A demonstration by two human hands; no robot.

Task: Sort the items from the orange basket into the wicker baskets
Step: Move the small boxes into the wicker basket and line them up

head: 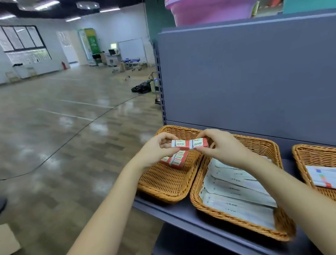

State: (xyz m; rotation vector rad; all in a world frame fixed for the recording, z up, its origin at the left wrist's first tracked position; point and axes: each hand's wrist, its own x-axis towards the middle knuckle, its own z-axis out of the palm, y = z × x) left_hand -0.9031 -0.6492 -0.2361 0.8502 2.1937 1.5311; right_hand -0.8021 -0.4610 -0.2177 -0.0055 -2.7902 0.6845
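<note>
While both forearms reached forward over the grey shelf (185,212), we pinched one small 2B eraser box in each hand. Our left hand (156,148) gripped the left eraser box (180,143) between thumb and curled fingers; our right hand (221,144) pinched the right eraser box (199,143) likewise. Both boxes lay end to end, long axes horizontal, labels facing us, above the left wicker basket (165,184), where more eraser boxes (176,158) rested. White packets (236,191) filled the middle wicker basket (242,220).
</note>
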